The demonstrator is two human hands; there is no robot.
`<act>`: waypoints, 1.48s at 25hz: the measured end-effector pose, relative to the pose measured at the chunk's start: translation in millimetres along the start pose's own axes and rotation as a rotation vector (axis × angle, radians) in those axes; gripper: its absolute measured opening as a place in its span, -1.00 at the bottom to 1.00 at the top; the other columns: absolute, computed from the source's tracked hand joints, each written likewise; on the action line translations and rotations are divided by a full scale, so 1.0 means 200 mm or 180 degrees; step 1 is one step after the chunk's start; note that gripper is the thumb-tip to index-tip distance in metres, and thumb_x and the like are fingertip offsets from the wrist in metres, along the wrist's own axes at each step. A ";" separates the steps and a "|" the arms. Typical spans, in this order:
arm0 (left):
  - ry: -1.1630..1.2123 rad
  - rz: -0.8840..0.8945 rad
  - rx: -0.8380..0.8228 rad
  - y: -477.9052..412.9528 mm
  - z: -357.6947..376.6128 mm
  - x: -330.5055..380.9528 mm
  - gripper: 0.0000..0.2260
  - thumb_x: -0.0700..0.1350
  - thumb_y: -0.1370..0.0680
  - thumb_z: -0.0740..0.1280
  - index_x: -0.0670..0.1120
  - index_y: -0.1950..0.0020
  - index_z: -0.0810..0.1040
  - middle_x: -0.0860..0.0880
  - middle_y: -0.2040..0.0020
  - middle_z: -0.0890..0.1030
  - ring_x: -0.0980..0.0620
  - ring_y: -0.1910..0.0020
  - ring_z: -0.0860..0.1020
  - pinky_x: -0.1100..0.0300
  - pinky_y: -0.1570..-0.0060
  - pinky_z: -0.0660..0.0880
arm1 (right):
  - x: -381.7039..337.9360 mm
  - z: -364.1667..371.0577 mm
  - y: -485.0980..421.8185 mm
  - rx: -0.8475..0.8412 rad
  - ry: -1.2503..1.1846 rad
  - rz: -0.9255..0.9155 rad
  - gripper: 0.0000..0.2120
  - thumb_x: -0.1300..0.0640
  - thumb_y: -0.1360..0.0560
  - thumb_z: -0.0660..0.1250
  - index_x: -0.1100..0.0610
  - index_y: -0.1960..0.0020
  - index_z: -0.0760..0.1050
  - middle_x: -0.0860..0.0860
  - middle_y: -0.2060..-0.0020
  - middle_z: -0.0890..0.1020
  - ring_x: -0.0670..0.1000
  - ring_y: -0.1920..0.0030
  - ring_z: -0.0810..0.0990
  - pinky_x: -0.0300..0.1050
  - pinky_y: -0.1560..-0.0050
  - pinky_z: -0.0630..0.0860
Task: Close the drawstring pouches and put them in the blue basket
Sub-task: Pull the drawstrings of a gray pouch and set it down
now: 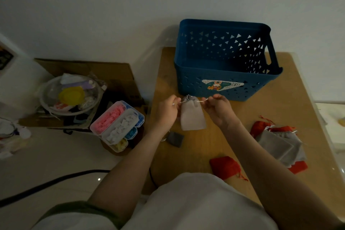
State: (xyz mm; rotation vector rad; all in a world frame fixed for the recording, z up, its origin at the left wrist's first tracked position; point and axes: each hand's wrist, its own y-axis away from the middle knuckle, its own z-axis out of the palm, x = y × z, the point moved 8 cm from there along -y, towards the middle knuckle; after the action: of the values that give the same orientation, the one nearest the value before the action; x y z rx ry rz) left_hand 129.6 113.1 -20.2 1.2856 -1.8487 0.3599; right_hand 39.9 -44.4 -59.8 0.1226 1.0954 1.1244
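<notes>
A person, seen from their own head looking down, sits at a small wooden worktop (270, 102). Both forearms reach forward and hold a grey pouch (192, 117) in the air just in front of a blue basket (190, 84).

The left hand (167, 107) pinches the left drawstring (179, 102) between its fingers (175, 101). The right hand (219, 109) pinches the right drawstring (202, 101) in the same way. The two cords run outward from the pouch's mouth, which looks partly gathered at the top. The body of the pouch hangs flat below the hands, above the worktop.

The blue basket stands upright at the far end of the worktop, with triangular holes in its walls and a cartoon sticker on its front. No pouch shows in the part of its inside that can be seen.

To the person's right, near the worktop's edge, lies a pile of pouches (278, 142), grey and red, overlapping one another. A single red pouch (225, 167) lies close to the person's body. A dark grey pouch (175, 139) lies under the left forearm.

The task seems to be at an early stage. The pouch in hand appears to be in the middle of being drawn shut and has yet to go into the basket. The pile and the two loose pouches appear to be waiting.

Off the worktop to the left are a clear compartment box (117, 123) of pink, white and blue pieces and a glass bowl (71, 95) of oddments.
</notes>
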 end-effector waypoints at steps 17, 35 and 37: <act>0.1156 -0.0413 -0.0307 0.01 -0.01 0.12 -0.73 -0.04 -0.66 0.12 -0.13 0.10 0.50 -0.02 0.40 0.45 0.13 0.44 0.44 0.43 0.52 0.39 | 0.02 0.30 0.14 -0.1600 0.4003 -0.0702 -0.86 0.16 -0.55 0.31 0.19 0.00 0.60 0.07 0.11 0.60 -0.07 0.13 0.52 -0.17 0.05 0.43; 0.2536 -0.0619 0.0023 0.01 -0.06 0.06 -0.81 -0.18 -0.65 0.12 -0.06 -0.05 0.53 0.02 0.29 0.56 0.12 0.28 0.51 0.24 0.18 0.40 | -0.02 0.24 0.17 -0.1595 0.3061 -0.0485 -0.79 0.14 -0.63 0.15 0.18 -0.08 0.53 -0.12 0.29 0.54 -0.28 0.37 0.49 -0.40 0.33 0.39; 0.2538 -0.0753 0.0135 0.01 -0.05 0.02 -0.81 -0.17 -0.65 0.11 -0.06 -0.10 0.52 0.01 0.28 0.54 0.10 0.22 0.52 0.21 0.11 0.40 | -0.01 0.25 0.17 -0.1677 0.3187 -0.0430 -0.82 0.17 -0.61 0.19 0.20 -0.12 0.52 -0.08 0.20 0.56 -0.26 0.29 0.53 -0.42 0.31 0.42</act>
State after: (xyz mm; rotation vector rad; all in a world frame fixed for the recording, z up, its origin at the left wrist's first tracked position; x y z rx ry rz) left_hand 131.7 118.0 -10.0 1.1395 -1.0137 0.6681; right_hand 54.1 -8.1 -13.3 -1.0108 1.5809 1.3362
